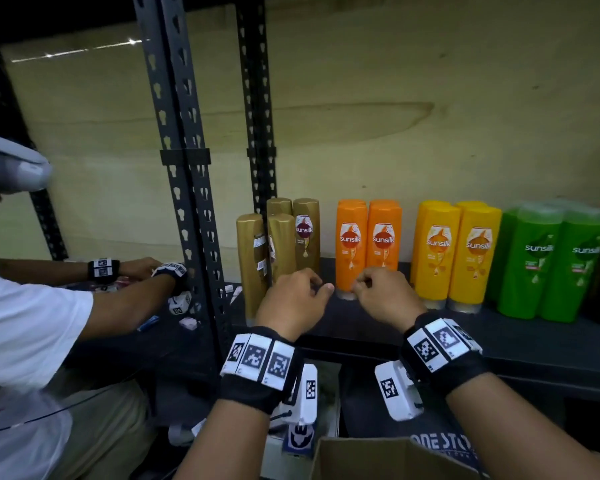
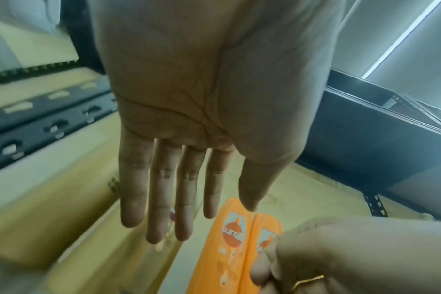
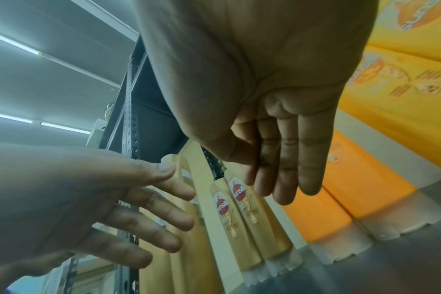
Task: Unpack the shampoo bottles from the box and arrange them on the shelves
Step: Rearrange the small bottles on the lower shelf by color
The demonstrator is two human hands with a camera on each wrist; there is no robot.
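Observation:
Sunsilk shampoo bottles stand upright in a row on the dark shelf (image 1: 361,329): gold bottles (image 1: 281,244), orange bottles (image 1: 368,244), yellow bottles (image 1: 458,254) and green bottles (image 1: 548,265). My left hand (image 1: 309,292) hovers in front of the gold group. My right hand (image 1: 368,289) hovers in front of the orange pair. Neither holds anything. In the left wrist view the left hand (image 2: 179,179) has straight fingers, with the orange bottles (image 2: 229,248) beyond them. The right wrist view shows the right hand (image 3: 285,159) empty near the gold bottles (image 3: 239,208).
An open cardboard box (image 1: 378,459) sits below the shelf at the bottom edge. Black slotted uprights (image 1: 187,202) stand left of the gold bottles. Another person in a white shirt (image 1: 25,327) works with both hands on the neighbouring shelf at the left.

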